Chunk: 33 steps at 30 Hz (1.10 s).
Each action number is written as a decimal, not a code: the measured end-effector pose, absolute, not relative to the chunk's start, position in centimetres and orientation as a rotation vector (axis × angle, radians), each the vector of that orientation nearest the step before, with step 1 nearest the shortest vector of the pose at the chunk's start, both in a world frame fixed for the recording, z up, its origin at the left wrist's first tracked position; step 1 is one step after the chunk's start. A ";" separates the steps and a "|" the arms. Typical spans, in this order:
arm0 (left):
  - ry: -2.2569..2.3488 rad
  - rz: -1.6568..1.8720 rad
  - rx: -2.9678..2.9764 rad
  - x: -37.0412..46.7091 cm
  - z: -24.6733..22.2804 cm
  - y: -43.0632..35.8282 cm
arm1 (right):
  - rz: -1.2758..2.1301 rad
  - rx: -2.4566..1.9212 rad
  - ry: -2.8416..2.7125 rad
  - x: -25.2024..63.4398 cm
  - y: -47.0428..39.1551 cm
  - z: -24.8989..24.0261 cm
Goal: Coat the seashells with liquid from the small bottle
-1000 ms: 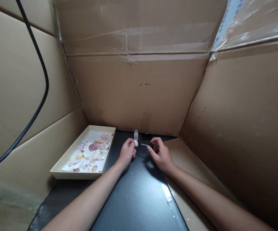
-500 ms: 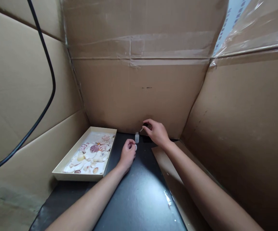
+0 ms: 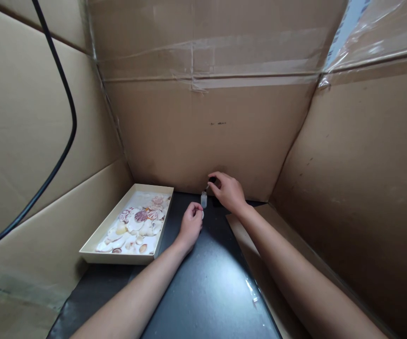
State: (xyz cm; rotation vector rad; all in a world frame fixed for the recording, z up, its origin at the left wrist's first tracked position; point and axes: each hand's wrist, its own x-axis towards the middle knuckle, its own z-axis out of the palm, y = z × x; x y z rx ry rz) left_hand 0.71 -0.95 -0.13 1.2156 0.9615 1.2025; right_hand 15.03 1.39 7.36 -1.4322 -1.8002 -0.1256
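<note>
A small frosted bottle [image 3: 203, 200] stands upright, uncapped, on the black tabletop [image 3: 203, 273] near the back wall. Above it, my right hand [image 3: 228, 190] pinches the black brush cap [image 3: 212, 180] between thumb and fingers. The brush slants down to the bottle's mouth; whether its tip is inside is too small to tell. Just in front of the bottle, my left hand [image 3: 190, 226] is closed on a small white shell [image 3: 202, 214] with a ridged edge. Most of that shell is hidden by the fingers.
To the left lies a shallow cream tray [image 3: 118, 258] holding several seashells [image 3: 141, 216]. Cardboard walls [image 3: 203, 141] close in the back and sides. A flat cardboard sheet [image 3: 259, 249] lies under my right forearm. A black cable [image 3: 73, 117] hangs at the left.
The brush in my right hand has become more upright over the bottle's mouth. My left hand keeps its hold on the shell. The whole view has shifted slightly.
</note>
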 end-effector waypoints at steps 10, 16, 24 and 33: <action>0.975 1.201 1.226 0.8 0.1 -1.1 | -0.117 -1.399 -1.872 14.4 1.3 6.3; 0.956 1.204 1.219 0.9 0.0 -1.0 | -0.113 -1.399 -1.898 14.1 1.6 5.1; 0.969 1.186 1.230 0.9 0.1 -1.1 | -0.098 -1.376 -1.913 13.7 1.8 3.7; 0.964 1.183 1.232 0.8 0.0 -1.1 | -0.080 -1.357 -1.908 13.6 1.8 3.3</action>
